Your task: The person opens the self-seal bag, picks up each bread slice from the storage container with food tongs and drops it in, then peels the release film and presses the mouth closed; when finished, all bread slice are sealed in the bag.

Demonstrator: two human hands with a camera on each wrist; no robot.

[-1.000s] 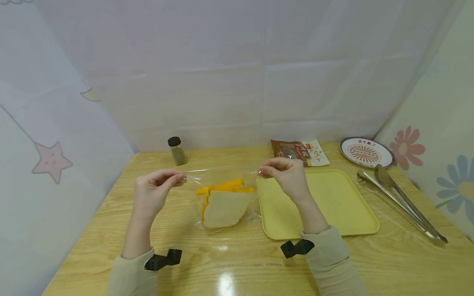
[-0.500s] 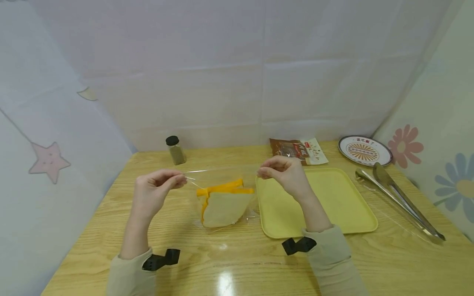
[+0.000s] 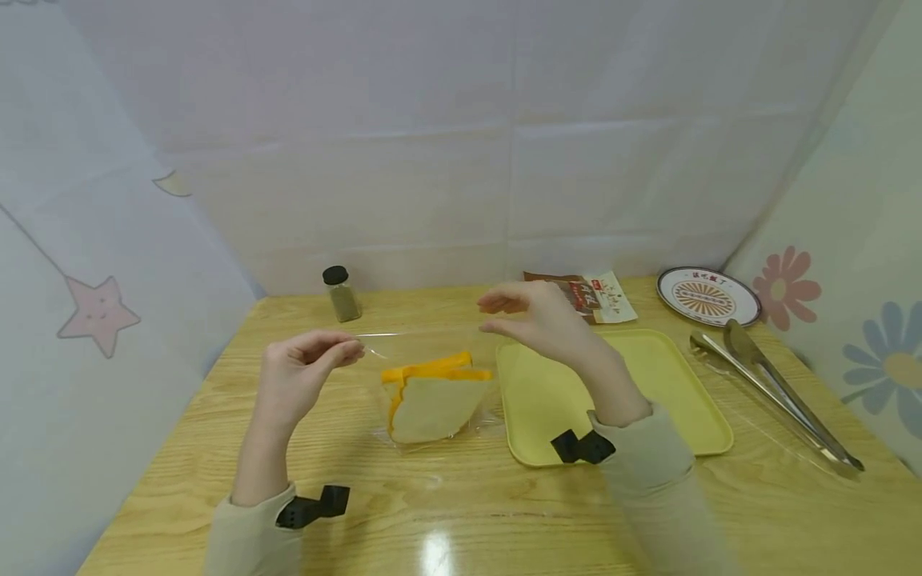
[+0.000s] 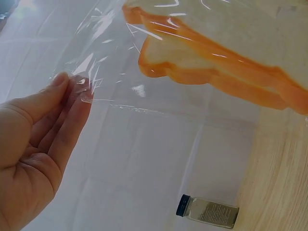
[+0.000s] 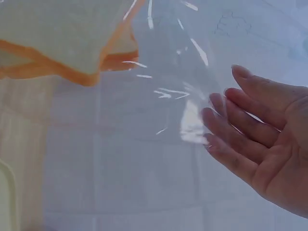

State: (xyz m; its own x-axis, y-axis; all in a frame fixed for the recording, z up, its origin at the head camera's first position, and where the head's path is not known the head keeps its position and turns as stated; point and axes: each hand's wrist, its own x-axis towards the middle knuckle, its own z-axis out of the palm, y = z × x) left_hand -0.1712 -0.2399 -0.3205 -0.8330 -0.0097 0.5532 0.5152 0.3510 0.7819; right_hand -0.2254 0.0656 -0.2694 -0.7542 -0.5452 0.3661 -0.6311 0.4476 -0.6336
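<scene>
A clear plastic bag stands over the table at the middle of the head view. Inside it lie white bread slices with bright orange crusts, one overlapping another at an angle. My left hand pinches the bag's upper left corner between thumb and fingers; the left wrist view shows the film creased at the fingertips. At the bag's upper right, my right hand has its thumb and fingers spread apart. In the right wrist view, the fingertips lie behind the transparent film, with the thumb on the near side.
A yellow tray lies right of the bag, under my right forearm. Behind it are a brown and white food packet and a patterned plate. Metal tongs lie far right. A black-capped spice jar stands at the back left.
My right hand has let go of its pinch on the bag's right corner, spread its thumb and fingers, and shifted slightly left and up. The left hand keeps its pinch in place.
</scene>
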